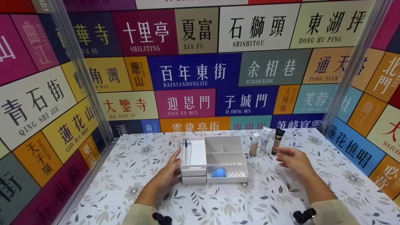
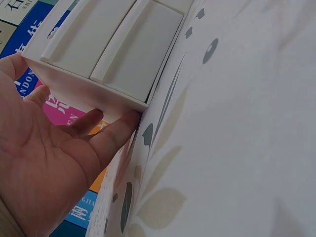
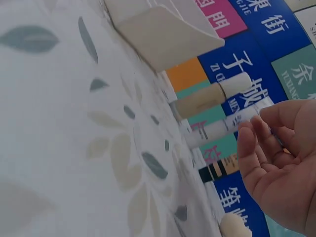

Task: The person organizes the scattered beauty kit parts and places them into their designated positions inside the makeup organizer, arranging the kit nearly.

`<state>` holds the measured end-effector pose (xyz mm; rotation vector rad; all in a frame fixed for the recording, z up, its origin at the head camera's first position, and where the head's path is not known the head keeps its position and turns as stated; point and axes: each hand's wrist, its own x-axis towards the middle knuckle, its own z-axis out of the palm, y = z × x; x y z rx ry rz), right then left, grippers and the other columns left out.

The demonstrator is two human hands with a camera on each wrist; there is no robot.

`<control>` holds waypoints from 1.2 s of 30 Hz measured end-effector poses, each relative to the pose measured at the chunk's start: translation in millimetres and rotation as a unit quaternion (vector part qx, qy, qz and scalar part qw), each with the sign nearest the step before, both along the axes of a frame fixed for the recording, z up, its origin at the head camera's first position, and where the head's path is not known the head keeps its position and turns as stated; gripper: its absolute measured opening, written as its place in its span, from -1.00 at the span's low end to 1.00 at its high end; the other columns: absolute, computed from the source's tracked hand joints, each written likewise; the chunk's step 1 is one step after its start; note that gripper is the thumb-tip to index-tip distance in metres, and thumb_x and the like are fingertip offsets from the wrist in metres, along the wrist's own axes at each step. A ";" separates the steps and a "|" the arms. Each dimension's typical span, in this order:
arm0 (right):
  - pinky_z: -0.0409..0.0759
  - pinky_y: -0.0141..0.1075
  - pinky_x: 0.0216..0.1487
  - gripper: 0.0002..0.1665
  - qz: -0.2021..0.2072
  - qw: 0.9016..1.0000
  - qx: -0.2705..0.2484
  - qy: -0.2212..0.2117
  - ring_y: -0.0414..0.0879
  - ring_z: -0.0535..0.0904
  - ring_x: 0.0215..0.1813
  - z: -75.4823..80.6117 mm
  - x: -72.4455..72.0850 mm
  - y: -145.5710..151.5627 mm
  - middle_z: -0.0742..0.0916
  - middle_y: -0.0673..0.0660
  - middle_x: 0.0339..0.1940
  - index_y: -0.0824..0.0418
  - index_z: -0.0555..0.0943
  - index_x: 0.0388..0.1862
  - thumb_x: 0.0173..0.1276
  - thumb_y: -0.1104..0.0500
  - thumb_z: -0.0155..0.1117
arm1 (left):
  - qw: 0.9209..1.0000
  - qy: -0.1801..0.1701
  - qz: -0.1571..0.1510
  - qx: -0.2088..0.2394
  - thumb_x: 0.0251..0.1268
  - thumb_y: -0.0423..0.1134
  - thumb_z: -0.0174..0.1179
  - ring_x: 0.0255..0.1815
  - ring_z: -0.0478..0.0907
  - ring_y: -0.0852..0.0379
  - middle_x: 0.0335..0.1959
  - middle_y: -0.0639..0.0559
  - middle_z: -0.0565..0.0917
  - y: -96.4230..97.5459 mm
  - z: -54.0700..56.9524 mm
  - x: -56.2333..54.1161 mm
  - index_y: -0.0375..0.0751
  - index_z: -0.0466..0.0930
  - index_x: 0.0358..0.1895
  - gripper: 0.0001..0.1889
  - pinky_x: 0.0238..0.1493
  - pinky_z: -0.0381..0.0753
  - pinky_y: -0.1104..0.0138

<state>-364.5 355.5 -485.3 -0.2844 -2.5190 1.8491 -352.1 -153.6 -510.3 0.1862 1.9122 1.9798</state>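
Observation:
A white desktop organizer [image 1: 225,147] stands on the table. Its left section holds slim stick-like items [image 1: 186,150] above two small drawers [image 2: 138,49], and a blue egg-shaped makeup sponge [image 1: 219,172] lies in the front right compartment. My left hand [image 1: 172,168] rests its fingertips along the organizer's left side. To the right stand a beige bottle with a white cap [image 1: 253,147], a white tube [image 1: 265,139] and a black-and-gold tube [image 1: 277,142]. Beside the black-and-gold tube is my right hand [image 1: 295,159], its fingers loosely bent with nothing held between them.
A leaf-patterned cloth [image 1: 218,206] covers the table. Behind it rises a wall of coloured panels [image 1: 193,72], with metal posts [image 1: 84,68] at both back corners. A small rounded cream thing [image 3: 235,226] shows at the bottom of the right wrist view.

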 end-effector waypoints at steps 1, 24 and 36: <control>0.77 -0.28 0.09 -0.41 -0.011 1.000 0.006 -0.005 -0.16 0.74 0.07 -1.5 -0.3 6.5 0.79 -0.07 0.10 0.16 0.54 0.51 0.61 -0.01 0.31 | 1.000 0.001 -0.001 -0.001 0.71 0.20 -0.12 0.77 0.15 -0.25 0.81 -0.09 0.02 0.0 0.4 0.2 0.68 -0.14 0.70 -0.34 0.73 0.21 -0.14; 0.73 -0.35 0.01 -0.33 -0.174 0.983 -0.003 -0.065 -0.05 0.57 0.27 -22.9 -26.3 81.8 0.53 0.19 0.52 0.14 0.41 0.63 0.61 0.04 0.24 | 1.000 -0.012 0.010 -0.010 0.69 0.23 -0.11 0.76 0.17 -0.20 0.81 -0.02 0.07 -1.0 0.9 0.1 0.80 -0.06 0.65 -0.39 0.73 0.22 -0.11; 0.42 0.19 0.58 -0.27 -0.159 0.980 0.093 -0.070 0.31 0.35 0.60 -29.7 -33.9 84.8 0.40 0.40 0.64 0.27 0.35 0.65 0.60 0.08 0.24 | 1.000 0.011 -0.011 0.009 0.73 0.18 -0.13 0.77 0.13 -0.25 0.82 -0.11 -0.02 -0.4 -1.1 1.6 0.61 -0.22 0.73 -0.31 0.75 0.13 -0.15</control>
